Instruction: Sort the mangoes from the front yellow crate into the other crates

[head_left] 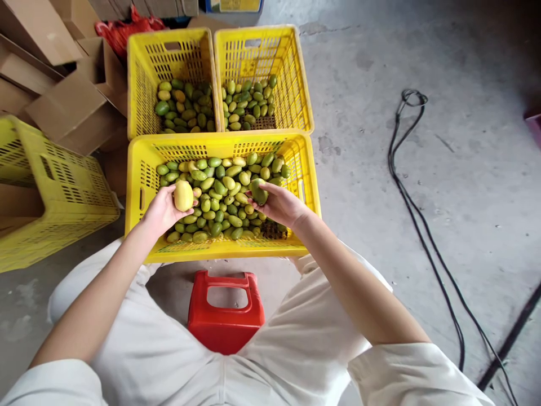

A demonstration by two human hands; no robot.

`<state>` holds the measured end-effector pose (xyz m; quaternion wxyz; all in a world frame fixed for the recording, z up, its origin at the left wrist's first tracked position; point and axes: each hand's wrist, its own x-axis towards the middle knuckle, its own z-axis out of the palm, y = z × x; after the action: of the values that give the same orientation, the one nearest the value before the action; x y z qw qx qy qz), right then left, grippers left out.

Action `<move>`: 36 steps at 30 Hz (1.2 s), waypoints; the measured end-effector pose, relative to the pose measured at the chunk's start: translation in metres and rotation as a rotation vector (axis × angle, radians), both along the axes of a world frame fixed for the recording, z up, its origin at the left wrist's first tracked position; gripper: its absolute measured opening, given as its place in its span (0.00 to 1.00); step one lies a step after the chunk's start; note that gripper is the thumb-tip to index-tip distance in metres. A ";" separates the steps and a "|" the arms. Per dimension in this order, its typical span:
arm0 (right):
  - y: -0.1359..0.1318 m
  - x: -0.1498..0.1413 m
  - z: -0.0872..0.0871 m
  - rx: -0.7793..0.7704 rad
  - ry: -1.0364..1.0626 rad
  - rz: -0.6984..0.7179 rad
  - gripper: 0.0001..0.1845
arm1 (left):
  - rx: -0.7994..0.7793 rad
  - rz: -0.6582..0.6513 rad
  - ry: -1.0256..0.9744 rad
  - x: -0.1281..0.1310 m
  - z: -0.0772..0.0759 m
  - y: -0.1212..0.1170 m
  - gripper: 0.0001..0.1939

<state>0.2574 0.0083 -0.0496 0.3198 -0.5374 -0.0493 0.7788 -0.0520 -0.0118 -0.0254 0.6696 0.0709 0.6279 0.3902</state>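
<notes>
My left hand point(164, 208) holds a yellow mango point(183, 195) over the left part of the near yellow crate point(224, 252). In my right hand point(281, 206) is a dark green mango point(259, 192), gripped between thumb and fingers above the crate's right side. Below both hands lie many loose green and yellowish mangoes point(220, 203) inside that crate. Behind it stand two more yellow crates side by side. The left one holds green and yellow mangoes point(186, 107), and the right one holds mostly green mangoes point(249, 101).
A red plastic stool point(226, 332) is between my legs. Cardboard boxes point(67, 107) pile up at the left, beside another yellow crate point(76, 186). A red bag point(131, 31) lies behind. Black cable point(409, 197) runs along the concrete floor point(355, 141) at the right.
</notes>
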 end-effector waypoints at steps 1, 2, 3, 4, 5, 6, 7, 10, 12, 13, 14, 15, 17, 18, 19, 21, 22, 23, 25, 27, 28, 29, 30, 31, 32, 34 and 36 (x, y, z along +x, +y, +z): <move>0.000 0.000 -0.001 -0.007 0.000 0.003 0.07 | 0.010 0.009 -0.001 0.001 0.001 0.000 0.11; -0.001 0.001 -0.004 0.000 0.005 0.010 0.08 | 0.026 0.010 -0.004 0.001 0.002 -0.001 0.08; -0.001 0.002 -0.006 0.017 0.014 0.017 0.10 | 0.044 0.005 -0.007 0.002 0.002 -0.001 0.06; -0.001 0.004 -0.009 0.040 0.025 0.022 0.12 | 0.061 -0.003 -0.008 0.002 0.002 -0.002 0.05; -0.001 0.005 -0.013 0.065 0.035 0.021 0.13 | 0.069 -0.012 -0.010 0.001 0.003 -0.002 0.07; -0.001 0.007 -0.016 0.088 0.040 0.015 0.14 | 0.069 -0.019 -0.013 0.001 0.003 -0.002 0.09; -0.001 0.008 -0.019 0.104 0.036 0.003 0.15 | 0.060 -0.023 -0.015 0.001 0.004 -0.001 0.10; -0.001 0.014 -0.027 0.113 -0.020 -0.029 0.17 | -0.017 -0.015 -0.009 0.001 0.008 0.001 0.10; -0.002 0.019 -0.030 0.090 -0.071 -0.026 0.18 | -0.069 0.001 -0.017 0.004 0.013 0.002 0.12; -0.004 0.022 -0.031 0.072 -0.095 -0.018 0.17 | -0.090 0.011 -0.024 0.006 0.016 0.003 0.13; -0.007 0.025 -0.032 0.051 -0.114 -0.005 0.17 | -0.105 0.022 -0.026 0.007 0.018 0.002 0.13; -0.010 0.028 -0.033 0.019 -0.130 0.006 0.16 | -0.118 0.035 -0.021 0.008 0.020 0.002 0.13; -0.017 0.032 -0.034 -0.080 -0.161 0.010 0.14 | -0.151 0.060 0.013 0.009 0.021 0.000 0.13; -0.020 0.033 -0.035 -0.140 -0.177 0.009 0.13 | -0.172 0.070 0.032 0.008 0.021 -0.002 0.12; -0.023 0.033 -0.035 -0.178 -0.192 0.010 0.11 | -0.195 0.078 0.046 0.007 0.020 -0.003 0.11; -0.024 0.030 -0.037 -0.217 -0.224 0.005 0.08 | -0.236 0.087 0.061 0.002 0.018 -0.007 0.08; -0.022 0.027 -0.038 -0.220 -0.239 -0.002 0.07 | -0.248 0.089 0.062 -0.001 0.016 -0.009 0.08; -0.017 0.022 -0.038 -0.217 -0.252 -0.012 0.06 | -0.254 0.090 0.059 -0.003 0.015 -0.011 0.08; 0.002 0.011 -0.037 -0.192 -0.271 -0.037 0.07 | -0.257 0.089 0.045 -0.008 0.013 -0.014 0.09; 0.032 -0.003 -0.031 -0.140 -0.280 -0.069 0.09 | -0.259 0.090 0.031 -0.011 0.012 -0.017 0.09; 0.051 -0.010 -0.026 -0.101 -0.282 -0.090 0.09 | -0.260 0.093 0.027 -0.012 0.011 -0.018 0.08; 0.071 -0.017 -0.021 -0.052 -0.281 -0.116 0.09 | -0.260 0.097 0.024 -0.013 0.011 -0.019 0.08; 0.091 -0.024 -0.015 0.005 -0.279 -0.146 0.09 | -0.260 0.101 0.022 -0.013 0.011 -0.019 0.07; 0.111 -0.030 -0.010 0.067 -0.273 -0.176 0.09 | -0.261 0.105 0.022 -0.014 0.011 -0.019 0.07; 0.128 -0.035 -0.006 0.133 -0.265 -0.207 0.11 | -0.263 0.106 0.022 -0.014 0.010 -0.019 0.06; 0.154 -0.043 -0.001 0.263 -0.249 -0.266 0.09 | -0.267 0.102 0.020 -0.014 0.010 -0.020 0.05; 0.162 -0.044 -0.005 0.319 -0.267 -0.315 0.10 | -0.271 0.093 0.014 -0.014 0.009 -0.020 0.05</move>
<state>0.2130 0.1701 -0.0547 0.5083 -0.5792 -0.1291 0.6240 -0.0662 -0.0320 -0.0166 0.6499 -0.0464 0.6821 0.3321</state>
